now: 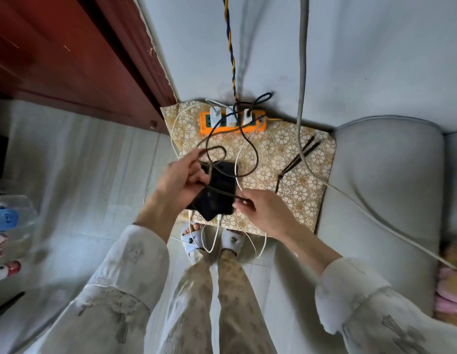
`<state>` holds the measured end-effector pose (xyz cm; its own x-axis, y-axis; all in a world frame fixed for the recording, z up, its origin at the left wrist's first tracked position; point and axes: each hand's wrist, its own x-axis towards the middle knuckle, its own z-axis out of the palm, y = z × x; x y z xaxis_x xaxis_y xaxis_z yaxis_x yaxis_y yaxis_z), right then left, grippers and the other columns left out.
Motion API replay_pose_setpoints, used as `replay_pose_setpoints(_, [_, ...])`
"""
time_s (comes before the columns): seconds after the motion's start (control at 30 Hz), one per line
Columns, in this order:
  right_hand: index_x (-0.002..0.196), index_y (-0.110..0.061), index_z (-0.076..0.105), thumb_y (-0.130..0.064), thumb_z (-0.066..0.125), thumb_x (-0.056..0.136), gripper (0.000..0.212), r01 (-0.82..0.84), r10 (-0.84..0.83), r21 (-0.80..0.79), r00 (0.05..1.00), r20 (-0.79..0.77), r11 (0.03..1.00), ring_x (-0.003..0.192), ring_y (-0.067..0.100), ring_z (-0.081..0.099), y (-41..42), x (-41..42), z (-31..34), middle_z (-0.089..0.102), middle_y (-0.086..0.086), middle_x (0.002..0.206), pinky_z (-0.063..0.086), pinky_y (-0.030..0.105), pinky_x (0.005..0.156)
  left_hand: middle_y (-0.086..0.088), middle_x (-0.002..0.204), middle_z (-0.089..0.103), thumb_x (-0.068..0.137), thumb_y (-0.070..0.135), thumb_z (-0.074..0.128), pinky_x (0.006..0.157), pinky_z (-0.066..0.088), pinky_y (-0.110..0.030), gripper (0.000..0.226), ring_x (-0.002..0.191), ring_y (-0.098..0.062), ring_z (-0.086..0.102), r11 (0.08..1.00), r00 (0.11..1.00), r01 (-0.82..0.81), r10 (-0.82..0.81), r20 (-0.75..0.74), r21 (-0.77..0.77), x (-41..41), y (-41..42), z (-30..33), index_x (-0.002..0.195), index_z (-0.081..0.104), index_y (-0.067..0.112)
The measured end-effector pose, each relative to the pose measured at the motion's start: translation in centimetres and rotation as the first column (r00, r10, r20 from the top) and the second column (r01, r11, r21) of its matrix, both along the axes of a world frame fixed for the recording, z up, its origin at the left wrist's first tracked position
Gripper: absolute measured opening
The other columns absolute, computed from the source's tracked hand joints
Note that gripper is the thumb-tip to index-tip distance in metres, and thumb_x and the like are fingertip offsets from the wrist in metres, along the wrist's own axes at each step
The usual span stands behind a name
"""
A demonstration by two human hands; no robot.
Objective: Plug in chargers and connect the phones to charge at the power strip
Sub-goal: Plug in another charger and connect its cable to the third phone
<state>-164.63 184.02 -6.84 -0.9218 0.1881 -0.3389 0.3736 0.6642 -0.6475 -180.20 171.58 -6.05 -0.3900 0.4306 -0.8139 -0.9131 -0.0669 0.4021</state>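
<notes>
An orange power strip point(258, 127) lies at the far edge of a floral-patterned cushion point(286, 159), with three white charger bricks point(231, 117) plugged into it. Black phones point(217, 198) rest stacked at the cushion's near edge, with white cables point(218, 221) plugged into their near ends. My left hand point(179, 180) grips the phones' left side and pinches a black cable point(214, 149). My right hand point(260, 208) pinches the end of the black cable at the phones' right edge.
A red wooden door point(69, 54) stands at the left. A grey sofa arm point(386, 190) flanks the cushion on the right. A thick grey cable point(302, 72) and a twisted blue-yellow cord point(230, 47) hang down the wall. A loose multi-head black cable point(299, 159) lies on the cushion.
</notes>
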Motion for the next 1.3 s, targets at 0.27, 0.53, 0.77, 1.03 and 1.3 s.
replay_pose_setpoints(0.27, [0.090, -0.002, 0.058, -0.027, 0.048, 0.092, 0.026, 0.429, -0.439, 0.126, 0.896, 0.065, 0.894, 0.058, 0.017, 0.056, 3.6, 0.3, 0.0, 0.058, 0.004, 0.072, 0.051, 0.028, 0.056, 0.009, 0.033, 0.025, 0.092, 0.016, 0.048, 0.034, 0.023, -0.015, 0.017, 0.029, -0.006, 0.021, 0.912, 0.923, -0.321, 0.240, -0.301, -0.254, -2.4, -7.5, 2.6, 0.079, 0.060, 0.013])
replay_pose_setpoints(0.53, [0.099, 0.002, 0.056, -0.015, 0.052, 0.092, 0.019, 0.315, -0.310, 0.019, 0.942, -0.131, 0.949, 0.067, 0.011, 0.050, 2.1, -2.2, 2.5, 0.057, 0.009, 0.087, 0.045, 0.018, 0.063, -0.001, 0.051, 0.050, 0.095, 0.020, 0.046, 0.036, 0.033, -0.014, 0.020, 0.033, -0.008, 0.034, 0.525, 0.617, 0.651, -0.786, -0.021, -0.548, 0.7, -8.6, 2.1, 0.090, 0.062, 0.010])
replay_pose_setpoints(0.77, [0.113, -0.014, 0.063, -0.032, 0.056, 0.088, 0.032, 0.249, -0.300, 0.456, 0.953, 0.041, 0.855, 0.104, 0.029, 0.047, 3.1, -1.5, 2.2, 0.052, 0.012, 0.115, 0.046, 0.040, 0.086, -0.003, 0.063, 0.047, 0.096, 0.018, 0.044, 0.054, 0.044, -0.021, 0.020, 0.053, -0.013, 0.043, 0.406, 0.502, 0.765, -0.862, 0.068, -0.500, 4.4, -11.0, 1.8, 0.094, 0.061, 0.009])
replay_pose_setpoints(1.03, [0.085, -0.009, 0.054, -0.037, 0.036, 0.097, 0.035, 0.397, -0.359, -0.070, 0.882, 0.306, 0.915, 0.046, 0.010, 0.043, 1.6, -4.3, 0.4, 0.055, 0.004, 0.071, 0.031, 0.015, 0.037, -0.004, 0.074, 0.061, 0.093, 0.005, 0.048, 0.063, 0.045, -0.014, 0.015, 0.064, -0.011, 0.055, 0.457, 0.399, 0.804, -0.889, -0.223, -0.381, 4.1, -9.3, 4.2, 0.103, 0.060, 0.007])
replay_pose_setpoints(1.3, [0.113, -0.001, 0.055, -0.023, 0.058, 0.086, 0.035, 0.650, -0.502, -0.206, 0.718, 0.483, 0.732, 0.090, 0.025, 0.061, 0.0, -10.0, -3.1, 0.066, 0.009, 0.092, 0.048, 0.032, 0.072, 0.008, 0.069, 0.067, 0.089, 0.004, 0.055, 0.061, 0.046, -0.009, 0.014, 0.057, 0.006, 0.058, 0.357, 0.304, 0.872, -0.931, -0.200, -0.336, 4.3, -9.9, 4.0, 0.095, 0.067, 0.005])
